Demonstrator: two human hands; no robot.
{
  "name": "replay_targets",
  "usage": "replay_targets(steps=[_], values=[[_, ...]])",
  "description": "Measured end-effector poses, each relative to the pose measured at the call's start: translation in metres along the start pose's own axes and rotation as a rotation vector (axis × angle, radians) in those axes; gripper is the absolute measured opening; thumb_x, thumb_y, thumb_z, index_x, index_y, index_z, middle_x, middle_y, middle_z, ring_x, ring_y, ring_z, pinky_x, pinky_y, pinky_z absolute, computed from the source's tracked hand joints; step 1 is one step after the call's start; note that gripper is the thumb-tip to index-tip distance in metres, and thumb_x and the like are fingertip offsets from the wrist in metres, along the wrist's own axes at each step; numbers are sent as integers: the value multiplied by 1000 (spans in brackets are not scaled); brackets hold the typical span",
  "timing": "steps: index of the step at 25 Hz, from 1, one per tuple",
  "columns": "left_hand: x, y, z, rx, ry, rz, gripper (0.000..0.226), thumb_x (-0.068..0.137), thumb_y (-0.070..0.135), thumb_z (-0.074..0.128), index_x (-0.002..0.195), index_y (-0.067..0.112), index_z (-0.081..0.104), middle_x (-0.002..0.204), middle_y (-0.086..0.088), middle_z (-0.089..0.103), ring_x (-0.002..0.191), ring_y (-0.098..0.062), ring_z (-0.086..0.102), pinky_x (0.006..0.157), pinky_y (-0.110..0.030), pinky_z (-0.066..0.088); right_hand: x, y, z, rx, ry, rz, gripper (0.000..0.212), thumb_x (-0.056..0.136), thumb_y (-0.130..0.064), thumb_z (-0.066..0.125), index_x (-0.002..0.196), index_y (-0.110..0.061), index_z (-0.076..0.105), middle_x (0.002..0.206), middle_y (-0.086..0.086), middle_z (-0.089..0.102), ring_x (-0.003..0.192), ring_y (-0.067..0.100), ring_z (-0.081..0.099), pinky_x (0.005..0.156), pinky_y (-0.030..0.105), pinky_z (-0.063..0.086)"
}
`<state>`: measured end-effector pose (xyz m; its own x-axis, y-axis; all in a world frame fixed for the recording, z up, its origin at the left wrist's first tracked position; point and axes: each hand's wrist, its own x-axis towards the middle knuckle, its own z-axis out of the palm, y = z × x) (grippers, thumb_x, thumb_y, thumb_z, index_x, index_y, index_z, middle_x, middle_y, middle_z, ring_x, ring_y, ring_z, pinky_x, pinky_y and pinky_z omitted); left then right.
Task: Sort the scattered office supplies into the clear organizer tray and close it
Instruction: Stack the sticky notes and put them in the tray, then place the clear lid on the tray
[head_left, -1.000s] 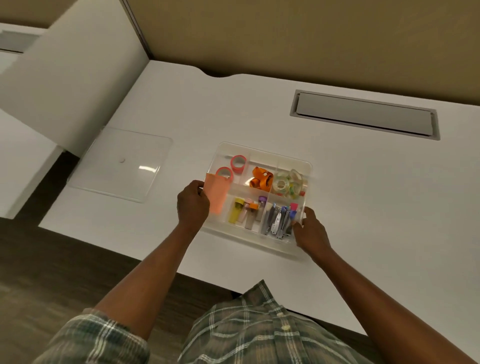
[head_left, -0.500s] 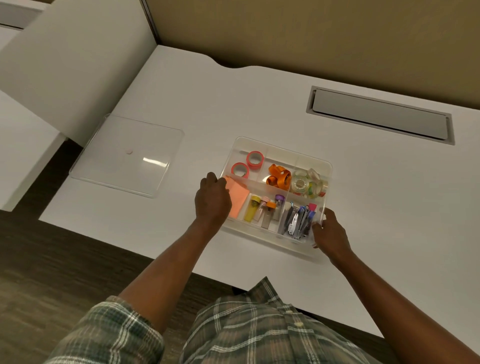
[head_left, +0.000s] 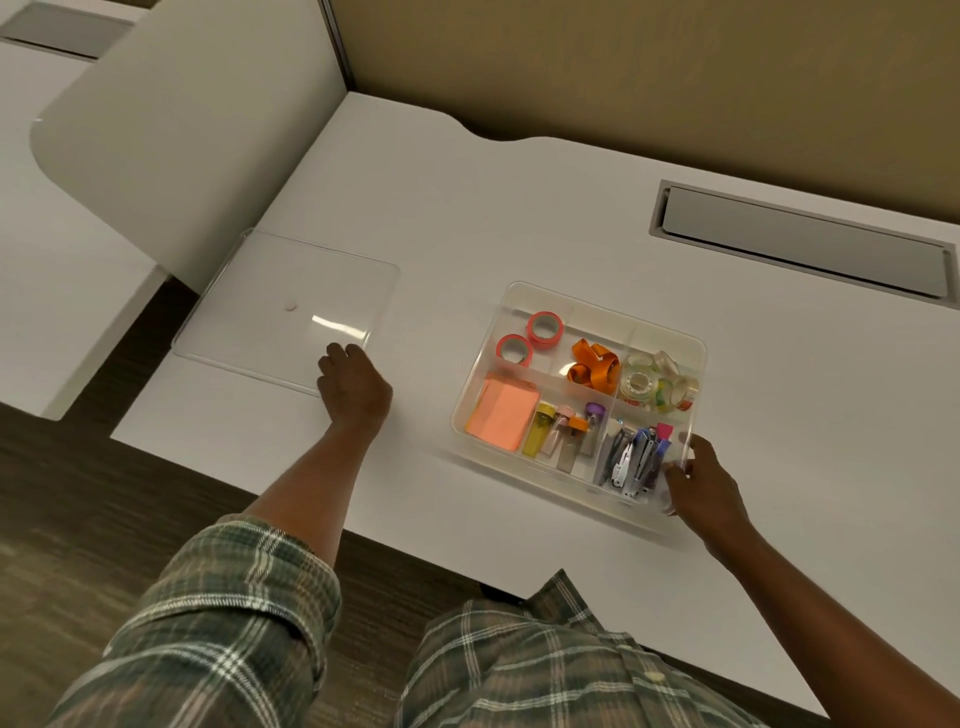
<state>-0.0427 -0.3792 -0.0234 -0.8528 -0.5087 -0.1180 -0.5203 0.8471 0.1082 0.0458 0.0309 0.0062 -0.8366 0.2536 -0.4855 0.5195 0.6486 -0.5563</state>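
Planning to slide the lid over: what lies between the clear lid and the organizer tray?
Only the left hand on bare white desk, in the head view.

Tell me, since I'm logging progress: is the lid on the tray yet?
No, the lid lies flat on the desk left of the open tray, with the left hand at its near corner.

Glossy clear plastic tray (head_left: 691, 347), lid (head_left: 270, 291)

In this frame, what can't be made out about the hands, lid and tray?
Head view only:
- Left hand fingertips: seen from behind at the lid corner; contact or grip unclear.
- Right hand fingers: partly behind the tray wall.
- Items in the tray's near-right compartment: packed together, too small to identify.
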Motion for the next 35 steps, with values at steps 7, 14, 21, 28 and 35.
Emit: replay_targets(steps=[7,14,21,28,35], values=[[1,-11,10,28,-46,37,23,88,-2,45,111,-1,52,112,-20,57,103,-38,57,84,-42,48,3,1,2,-11,3,-3,44,102,-19,48,144,-19,35,116,14,66,70,25,70,73,46,60],[-22,17,-6,-51,18,110,25,74,-5,51,98,-1,53,94,-20,60,85,-41,62,69,-41,48,1,7,-7,0,30,-29,41,100,-16,48,140,-16,40,110,16,68,75,29,71,73,40,58],[-64,92,-82,-145,356,373,13,70,-5,47,80,2,47,68,-17,52,54,-37,53,49,-31,32,-1,34,-40,45,-16,-19,51,96,-26,57,143,-19,36,94,10,71,75,28,71,75,44,60],[-151,177,-165,-459,597,662,8,83,8,52,78,7,46,67,-4,45,56,-20,39,51,-22,27,-9,40,-82,47,47,-163,61,94,-40,62,144,-14,41,128,14,60,119,26,56,95,34,42],[-214,223,-192,-949,529,729,30,97,18,58,74,15,37,60,-1,34,51,-11,33,50,-14,29,-2,23,-128,507,64,-130,61,90,-64,53,136,-23,47,123,4,63,108,21,63,97,45,52]])
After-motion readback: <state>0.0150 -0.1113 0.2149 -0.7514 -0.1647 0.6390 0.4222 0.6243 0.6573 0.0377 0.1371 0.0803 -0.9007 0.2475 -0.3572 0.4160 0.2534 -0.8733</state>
